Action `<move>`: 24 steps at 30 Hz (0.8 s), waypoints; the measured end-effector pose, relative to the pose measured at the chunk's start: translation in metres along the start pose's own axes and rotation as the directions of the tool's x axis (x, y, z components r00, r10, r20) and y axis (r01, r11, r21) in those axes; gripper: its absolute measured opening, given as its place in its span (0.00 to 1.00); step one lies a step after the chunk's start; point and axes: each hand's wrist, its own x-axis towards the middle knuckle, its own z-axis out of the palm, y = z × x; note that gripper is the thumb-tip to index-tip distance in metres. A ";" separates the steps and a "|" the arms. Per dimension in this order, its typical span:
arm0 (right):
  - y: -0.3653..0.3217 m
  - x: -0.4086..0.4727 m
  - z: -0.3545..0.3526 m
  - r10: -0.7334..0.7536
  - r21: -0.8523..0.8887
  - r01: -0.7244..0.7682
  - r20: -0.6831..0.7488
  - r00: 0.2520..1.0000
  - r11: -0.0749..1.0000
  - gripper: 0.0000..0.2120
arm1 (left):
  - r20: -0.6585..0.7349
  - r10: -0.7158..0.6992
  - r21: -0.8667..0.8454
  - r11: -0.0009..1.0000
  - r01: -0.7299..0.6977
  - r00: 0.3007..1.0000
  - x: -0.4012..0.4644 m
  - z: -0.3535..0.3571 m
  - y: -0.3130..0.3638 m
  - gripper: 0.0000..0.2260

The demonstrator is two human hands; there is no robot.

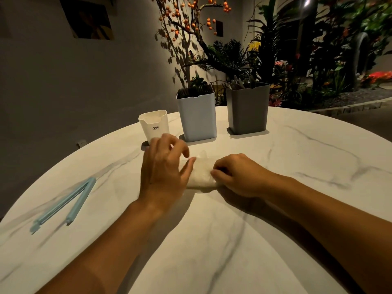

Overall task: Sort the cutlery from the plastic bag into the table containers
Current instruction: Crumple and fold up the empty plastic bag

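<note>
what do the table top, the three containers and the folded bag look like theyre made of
Table top: looks like polished marble or a marble-look slab, white with grey veins. White container, light blue container and grey container: apparently matte moulded plastic, with smooth, even walls. Plastic bag, under the left hand and right hand: thin translucent film, crinkled.

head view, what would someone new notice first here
Both hands meet at mid-table on a folded plastic bag: the left hand lies spread on it, the right hand pinches its edge. Behind stand three containers in a row: white container, light blue container, grey container.
</note>
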 end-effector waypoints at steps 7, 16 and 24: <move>0.000 0.000 -0.013 0.040 0.254 -0.067 0.113 0.993 0.965 0.14 | 0.621 -0.082 -0.055 0.988 0.147 0.780 -0.011 0.008 0.011 0.22; 0.010 0.001 -0.014 -0.046 0.175 0.041 0.024 0.999 0.984 0.24 | 0.611 -0.127 -0.470 0.737 0.487 0.782 -0.002 0.002 0.011 0.10; 0.001 -0.002 -0.001 -0.023 0.410 0.062 -0.098 0.995 0.910 0.29 | 0.498 -0.442 -0.581 0.469 0.666 0.746 0.003 0.002 0.019 0.12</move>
